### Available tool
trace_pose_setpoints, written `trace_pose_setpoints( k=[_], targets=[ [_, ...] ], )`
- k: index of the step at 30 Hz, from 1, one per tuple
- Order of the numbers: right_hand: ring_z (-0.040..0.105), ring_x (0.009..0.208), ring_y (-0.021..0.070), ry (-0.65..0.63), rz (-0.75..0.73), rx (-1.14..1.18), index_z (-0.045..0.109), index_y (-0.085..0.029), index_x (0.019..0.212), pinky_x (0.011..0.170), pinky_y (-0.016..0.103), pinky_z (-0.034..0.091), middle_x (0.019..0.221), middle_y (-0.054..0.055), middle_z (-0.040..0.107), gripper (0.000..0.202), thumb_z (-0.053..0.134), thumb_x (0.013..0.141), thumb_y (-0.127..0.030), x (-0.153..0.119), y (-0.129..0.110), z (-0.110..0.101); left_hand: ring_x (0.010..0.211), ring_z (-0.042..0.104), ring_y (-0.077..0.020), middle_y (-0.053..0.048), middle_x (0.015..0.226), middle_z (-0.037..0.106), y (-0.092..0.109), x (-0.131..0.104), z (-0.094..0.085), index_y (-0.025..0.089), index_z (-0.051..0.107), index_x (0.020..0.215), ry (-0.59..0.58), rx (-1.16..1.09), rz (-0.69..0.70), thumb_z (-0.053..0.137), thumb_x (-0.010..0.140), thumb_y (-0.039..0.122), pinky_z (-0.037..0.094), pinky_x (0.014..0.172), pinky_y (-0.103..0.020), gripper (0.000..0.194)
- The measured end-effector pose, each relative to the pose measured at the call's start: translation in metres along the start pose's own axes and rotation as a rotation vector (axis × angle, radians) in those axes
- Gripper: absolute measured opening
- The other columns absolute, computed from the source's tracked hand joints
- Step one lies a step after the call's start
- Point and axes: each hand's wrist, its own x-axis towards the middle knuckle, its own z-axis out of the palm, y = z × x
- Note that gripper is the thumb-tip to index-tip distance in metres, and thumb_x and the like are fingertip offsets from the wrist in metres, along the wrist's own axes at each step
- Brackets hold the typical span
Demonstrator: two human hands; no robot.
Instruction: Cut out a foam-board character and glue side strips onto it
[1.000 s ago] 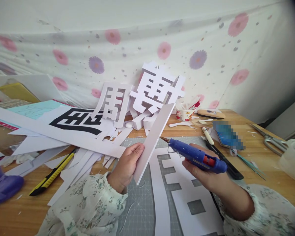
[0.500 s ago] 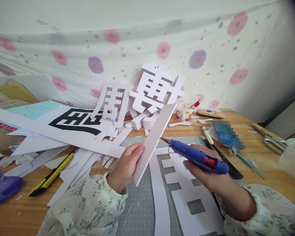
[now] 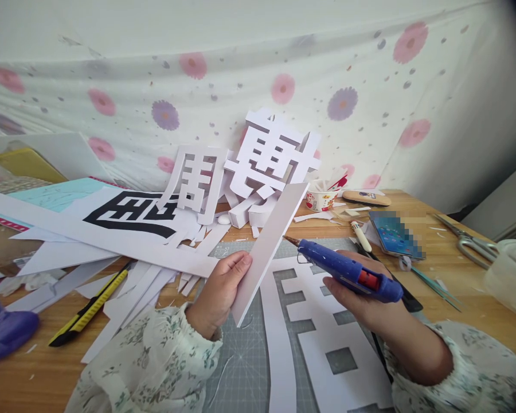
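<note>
My left hand [image 3: 221,289] pinches the lower part of a flat white foam strip [image 3: 269,246], which tilts up to the right. My right hand [image 3: 361,292] is wrapped round a blue glue gun [image 3: 348,269]; its nozzle points left, close to the strip's right edge. Below them a large white cut-out character [image 3: 324,332] lies on a grey cutting mat [image 3: 241,367]. Behind the strip, a thick white character [image 3: 266,149] and a thinner one [image 3: 200,178] lean upright. A printed black character [image 3: 133,212] lies on paper at the left.
A yellow utility knife [image 3: 90,304] lies left among white offcuts [image 3: 141,298]. On the right are scissors [image 3: 473,244], a phone [image 3: 393,232], a pen [image 3: 361,236] and a clear plastic container [image 3: 509,275]. A paper cup [image 3: 321,198] stands near the flowered curtain [image 3: 241,92].
The glue gun has shifted slightly right, its nozzle a little further along beside the strip. The view has moved slightly. Both hands keep their hold.
</note>
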Motion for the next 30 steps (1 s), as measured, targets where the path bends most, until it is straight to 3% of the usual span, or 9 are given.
trace_pose_setpoints(
  k=[13, 19, 24, 27, 30],
  targets=[
    [0.044, 0.048, 0.0129, 0.064, 0.022, 0.0, 0.038, -0.025, 0.06, 0.047, 0.028, 0.039, 0.056, -0.004, 0.046, 0.029, 0.061, 0.078, -0.022, -0.005, 0.009, 0.001, 0.07, 0.049, -0.0148, 0.002, 0.07, 0.056, -0.002, 0.002, -0.003, 0.019, 0.066, 0.075, -0.009, 0.051, 0.014, 0.068, 0.083, 0.056, 0.04, 0.064, -0.024, 0.039],
    [0.047, 0.049, 0.0134, 0.083, 0.091, 0.049, 0.048, -0.024, 0.062, 0.047, 0.028, 0.041, 0.058, -0.003, 0.051, 0.023, 0.064, 0.079, -0.023, -0.005, 0.01, -0.001, 0.067, 0.048, -0.0149, 0.002, 0.068, 0.055, -0.003, 0.0, -0.002, 0.019, 0.066, 0.074, 0.005, 0.039, 0.005, 0.068, 0.082, 0.058, 0.039, 0.061, -0.024, 0.04],
    [0.062, 0.064, 0.0188, -0.019, -0.024, 0.146, 0.061, -0.023, 0.073, 0.06, 0.032, 0.051, 0.074, 0.002, 0.066, 0.009, 0.066, 0.081, -0.021, 0.001, 0.007, -0.003, 0.067, 0.048, -0.0153, 0.002, 0.067, 0.055, -0.003, 0.001, -0.002, 0.019, 0.066, 0.073, 0.017, 0.047, 0.011, 0.068, 0.082, 0.058, 0.038, 0.059, -0.025, 0.04],
    [0.067, 0.078, 0.0221, -0.005, -0.08, 0.171, 0.065, -0.023, 0.078, 0.068, 0.034, 0.054, 0.085, 0.005, 0.07, 0.006, 0.067, 0.08, -0.018, 0.002, 0.006, -0.002, 0.068, 0.049, -0.0162, 0.001, 0.067, 0.056, -0.005, 0.003, -0.003, 0.019, 0.066, 0.072, 0.038, 0.057, 0.023, 0.068, 0.082, 0.058, 0.038, 0.059, -0.025, 0.04],
    [0.065, 0.074, 0.021, 0.015, -0.098, 0.152, 0.064, -0.023, 0.077, 0.067, 0.034, 0.052, 0.081, 0.004, 0.067, 0.007, 0.066, 0.079, -0.017, 0.002, 0.007, -0.001, 0.07, 0.05, -0.017, 0.001, 0.068, 0.057, -0.006, 0.003, -0.004, 0.019, 0.064, 0.071, 0.046, 0.083, 0.04, 0.067, 0.082, 0.057, 0.039, 0.061, -0.025, 0.039]
  ],
)
